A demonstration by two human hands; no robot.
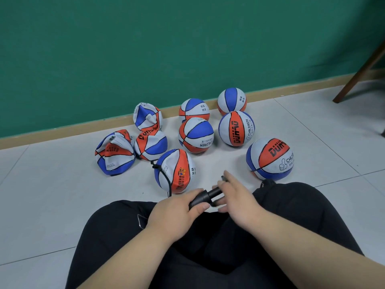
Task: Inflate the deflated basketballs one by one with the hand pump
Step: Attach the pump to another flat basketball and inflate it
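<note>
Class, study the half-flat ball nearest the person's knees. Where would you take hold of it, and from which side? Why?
Probably the fuller right flank of the ball, coming from the right and above. A black hose runs down its left side, and the top is folded to a ridge, so the right gives an unobstructed hold.

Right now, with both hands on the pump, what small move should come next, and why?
Probably drive a stroke with the right hand while the left hand steadies the hand pump: its hose seems to reach the nearest ball, which looks creased.
</note>
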